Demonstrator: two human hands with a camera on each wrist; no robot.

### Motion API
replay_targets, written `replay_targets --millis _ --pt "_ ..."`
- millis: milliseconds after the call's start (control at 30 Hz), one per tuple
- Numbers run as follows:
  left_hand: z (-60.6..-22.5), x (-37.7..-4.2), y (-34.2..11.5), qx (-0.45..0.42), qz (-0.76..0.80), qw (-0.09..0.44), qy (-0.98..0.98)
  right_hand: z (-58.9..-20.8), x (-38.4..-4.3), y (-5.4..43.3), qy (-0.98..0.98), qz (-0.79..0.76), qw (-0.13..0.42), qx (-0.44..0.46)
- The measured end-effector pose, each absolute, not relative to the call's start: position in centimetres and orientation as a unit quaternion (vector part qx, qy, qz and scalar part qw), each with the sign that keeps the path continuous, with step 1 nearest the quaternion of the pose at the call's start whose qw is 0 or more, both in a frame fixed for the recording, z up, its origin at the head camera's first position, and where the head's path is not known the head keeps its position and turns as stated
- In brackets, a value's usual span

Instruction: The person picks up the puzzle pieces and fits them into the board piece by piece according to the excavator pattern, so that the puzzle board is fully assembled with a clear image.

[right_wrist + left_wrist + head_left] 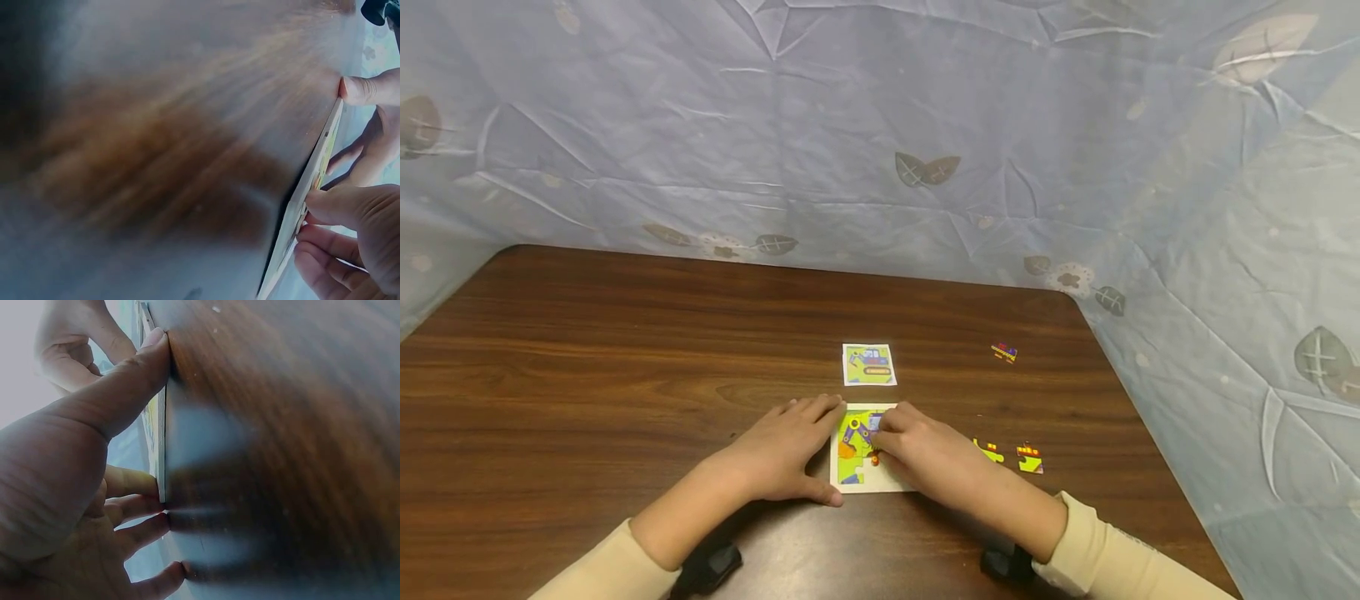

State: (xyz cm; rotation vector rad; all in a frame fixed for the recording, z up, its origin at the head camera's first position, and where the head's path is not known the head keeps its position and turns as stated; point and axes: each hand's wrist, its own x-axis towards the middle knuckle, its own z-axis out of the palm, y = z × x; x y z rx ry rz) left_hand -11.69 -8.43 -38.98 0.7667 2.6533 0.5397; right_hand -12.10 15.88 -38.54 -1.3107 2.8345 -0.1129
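Note:
A white-rimmed jigsaw puzzle board (pixel 835 467) lies on the table, partly filled with a green picture of a blue-armed digger. My left hand (pixel 782 454) rests along its left side, fingers extended to the far corner and thumb (pixel 147 359) against the near corner. Over the board's right part, my right hand (pixel 925 454) pinches a small puzzle piece (pixel 875 457) with red showing below the fingertips; most of it is hidden. Its thumb (pixel 331 206) is low against the board in the right wrist view. The board's lower right area shows a bare pale base.
Two loose puzzle pieces, one partly behind the right wrist (pixel 991 451) and one further right (pixel 1030 458), lie on the brown table (pixel 625 375). A picture card (pixel 869 365) lies beyond the board. Another small colourful piece (pixel 1003 352) is at the far right. A patterned curtain (pixel 850 125) hangs behind.

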Motion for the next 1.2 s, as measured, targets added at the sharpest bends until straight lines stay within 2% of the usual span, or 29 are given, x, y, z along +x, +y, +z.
replay_targets --millis 133,467,733,833,1067,1200 --pt "-39.0 -11.7 -8.4 0.271 0.187 0.160 0.930 -38.6 -12.2 15.8 0.905 -0.024 0.000 -0.424" --pt "-39.0 -11.8 -8.5 0.270 0.185 0.162 0.931 -38.6 -12.5 15.9 0.908 -0.057 0.026 -0.415" --pt "-39.1 -11.6 -8.2 0.269 0.180 0.172 0.930 -37.9 -13.1 17.4 0.902 -0.136 0.087 -0.401" --pt "-39.2 -11.5 -8.1 0.265 0.184 0.177 0.930 -37.5 -14.2 19.1 0.906 -0.171 0.074 -0.380" --pt "-38.9 -11.5 -8.3 0.258 0.193 0.178 0.930 -37.4 -18.8 25.6 0.937 -0.189 -0.003 -0.294" --pt "-38.9 -11.6 -8.3 0.260 0.192 0.176 0.930 -37.7 -20.9 29.5 0.959 -0.179 0.000 -0.221"
